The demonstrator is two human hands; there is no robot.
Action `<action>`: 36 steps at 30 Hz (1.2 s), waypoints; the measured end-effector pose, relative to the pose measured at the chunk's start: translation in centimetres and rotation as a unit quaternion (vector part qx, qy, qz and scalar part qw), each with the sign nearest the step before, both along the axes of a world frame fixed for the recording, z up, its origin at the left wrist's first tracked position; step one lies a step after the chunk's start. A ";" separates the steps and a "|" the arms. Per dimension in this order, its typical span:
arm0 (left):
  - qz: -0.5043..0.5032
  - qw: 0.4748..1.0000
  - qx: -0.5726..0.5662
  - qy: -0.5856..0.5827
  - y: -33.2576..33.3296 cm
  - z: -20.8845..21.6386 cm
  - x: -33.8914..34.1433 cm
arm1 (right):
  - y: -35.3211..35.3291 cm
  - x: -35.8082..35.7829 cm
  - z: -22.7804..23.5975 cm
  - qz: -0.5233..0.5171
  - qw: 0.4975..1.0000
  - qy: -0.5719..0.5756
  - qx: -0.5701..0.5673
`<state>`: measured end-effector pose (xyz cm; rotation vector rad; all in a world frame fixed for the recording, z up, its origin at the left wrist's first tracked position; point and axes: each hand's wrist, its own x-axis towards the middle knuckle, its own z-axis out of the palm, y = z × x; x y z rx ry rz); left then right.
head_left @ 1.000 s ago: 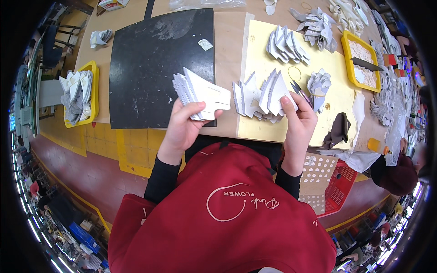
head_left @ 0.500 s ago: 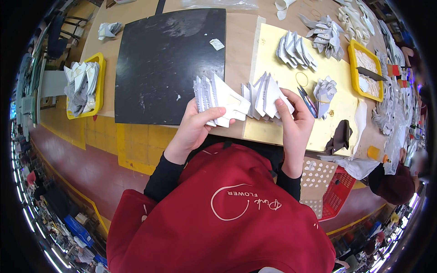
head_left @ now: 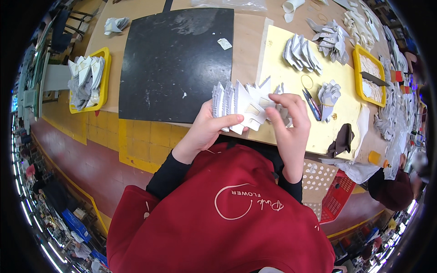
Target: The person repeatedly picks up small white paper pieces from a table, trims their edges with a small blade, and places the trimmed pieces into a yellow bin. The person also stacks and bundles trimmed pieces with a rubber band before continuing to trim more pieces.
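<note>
A fanned stack of white cut pieces [head_left: 226, 101], pointed at the top with notched grey edges, is gripped in my left hand [head_left: 202, 132]. Its thumb presses on the front piece. More white pieces [head_left: 262, 94] overlap the stack's right side, with my right hand [head_left: 291, 129] closed round part of them. The right thumb and index finger are slightly apart at their edge, and the fingers hide some of this bunch. Both hands are above the table's near edge. A pair of blue-handled thread snips [head_left: 312, 105] lies just right of my right hand.
A black cutting mat [head_left: 175, 68] covers the table's left part, beside a yellow basket [head_left: 105, 82] of similar pieces. On the yellow sheet [head_left: 275, 45] are bundled grey-white pieces [head_left: 302, 53], a tied bunch [head_left: 328, 95] and dark scraps [head_left: 341, 140]. Another yellow tray [head_left: 358, 86] stands right.
My right hand has moved slightly left, bringing its pieces against the left stack, and its thumb and fingers have shifted. The whole view has moved a little.
</note>
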<state>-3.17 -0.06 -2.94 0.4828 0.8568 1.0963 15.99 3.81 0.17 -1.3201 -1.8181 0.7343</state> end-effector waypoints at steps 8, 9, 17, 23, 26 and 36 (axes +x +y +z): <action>0.003 0.996 -0.014 -0.090 -0.4 0.3 0.7 | -0.3 -0.3 0.2 0.008 0.994 0.083 -0.069; 0.005 0.997 -0.009 -0.077 -0.4 0.2 0.7 | -0.1 -0.1 0.3 -0.007 0.991 0.098 -0.093; -0.002 1.000 -0.002 -0.029 0.3 1.1 0.7 | 9.5 4.3 -0.9 -0.139 0.986 0.065 -0.062; 0.029 0.999 0.015 -0.007 0.0 0.6 1.1 | 12.2 5.8 -3.5 -0.152 0.951 -0.181 0.201; 0.047 0.999 0.018 -0.005 -0.3 0.1 1.0 | 7.3 3.0 0.2 -0.081 0.996 -0.010 0.033; 0.056 0.996 0.012 -0.072 0.6 1.5 2.0 | 0.3 -0.2 -0.2 0.041 0.951 0.271 -0.144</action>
